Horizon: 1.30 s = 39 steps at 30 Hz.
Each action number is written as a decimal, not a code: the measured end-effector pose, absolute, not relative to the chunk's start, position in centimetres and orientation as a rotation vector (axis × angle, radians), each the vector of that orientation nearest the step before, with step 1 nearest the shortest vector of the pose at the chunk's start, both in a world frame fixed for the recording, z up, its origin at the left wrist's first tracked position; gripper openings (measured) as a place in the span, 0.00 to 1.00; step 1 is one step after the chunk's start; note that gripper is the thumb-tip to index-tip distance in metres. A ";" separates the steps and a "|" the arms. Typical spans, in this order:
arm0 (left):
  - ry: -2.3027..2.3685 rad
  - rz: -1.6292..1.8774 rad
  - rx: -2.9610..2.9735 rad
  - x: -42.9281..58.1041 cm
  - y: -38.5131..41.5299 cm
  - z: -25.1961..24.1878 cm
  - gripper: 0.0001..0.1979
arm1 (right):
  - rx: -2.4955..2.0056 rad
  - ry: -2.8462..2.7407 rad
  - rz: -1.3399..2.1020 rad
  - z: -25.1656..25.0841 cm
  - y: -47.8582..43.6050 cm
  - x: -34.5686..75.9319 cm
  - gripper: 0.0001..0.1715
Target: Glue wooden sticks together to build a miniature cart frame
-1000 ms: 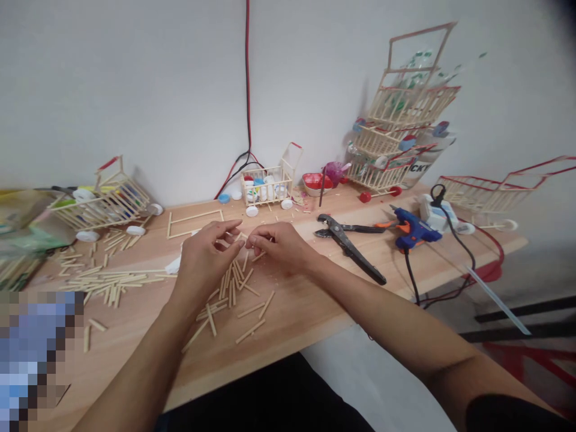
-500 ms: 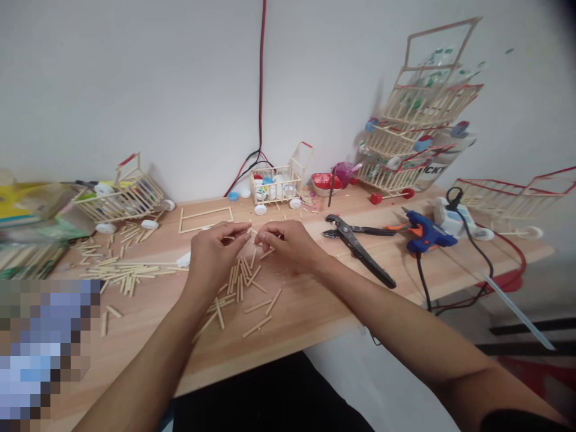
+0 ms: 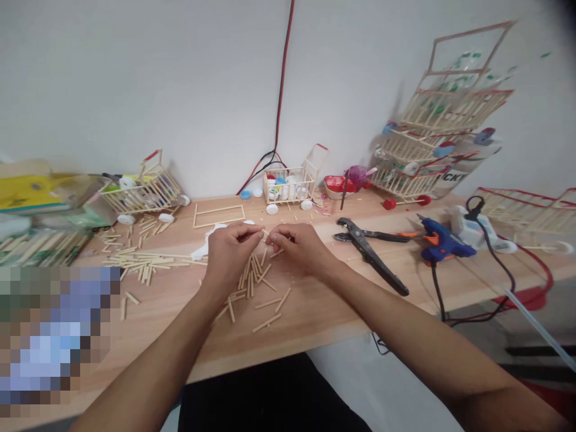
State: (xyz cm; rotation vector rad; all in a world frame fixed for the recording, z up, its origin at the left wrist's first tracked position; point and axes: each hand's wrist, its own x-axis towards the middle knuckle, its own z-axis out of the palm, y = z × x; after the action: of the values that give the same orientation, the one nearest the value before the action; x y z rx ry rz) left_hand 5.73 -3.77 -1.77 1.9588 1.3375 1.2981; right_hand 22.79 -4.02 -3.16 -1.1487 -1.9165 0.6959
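Observation:
My left hand (image 3: 230,252) and my right hand (image 3: 301,246) meet above a scatter of short wooden sticks (image 3: 252,282) on the wooden table (image 3: 315,312). Both hands are closed in a pinch, fingertips almost touching. A thin stick (image 3: 265,233) shows between the two pinches. A rectangular stick frame (image 3: 219,215) lies just beyond my left hand.
Black pliers (image 3: 371,255) and a blue glue gun (image 3: 443,245) lie right of my hands. Small stick carts stand at the back: one at left (image 3: 146,189), one at centre (image 3: 292,183), a stack at right (image 3: 441,138). More sticks (image 3: 135,261) lie at left.
The view has swung left, so everything sits further right in frame. My hands stay pinched together over the sticks with little change.

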 end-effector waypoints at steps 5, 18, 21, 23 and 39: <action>1.341 1.327 1.978 5.8 -3.8 -2.1 0.08 | -1.138 -1.918 0.700 -3.3 -4.0 22.8 0.11; 1.298 1.321 1.941 5.9 -3.8 -2.0 0.08 | -1.130 -1.913 0.666 -3.4 -3.7 22.9 0.12; 1.296 1.291 1.834 6.0 -3.9 -1.7 0.12 | -1.129 -1.907 0.683 -3.4 -3.8 23.0 0.12; 1.297 1.264 1.753 6.0 -3.9 -1.7 0.15 | -1.127 -1.904 0.694 -3.3 -3.8 23.1 0.12; 1.298 1.303 1.814 6.0 -3.7 -1.8 0.08 | -1.115 -1.926 0.691 -3.3 -4.0 22.9 0.12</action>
State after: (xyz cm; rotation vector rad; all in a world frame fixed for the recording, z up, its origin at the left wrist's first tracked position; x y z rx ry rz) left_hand 5.98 -3.75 -1.79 1.8141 1.2977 1.3025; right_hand 22.93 -3.97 -3.28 -1.1152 -1.9261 0.6906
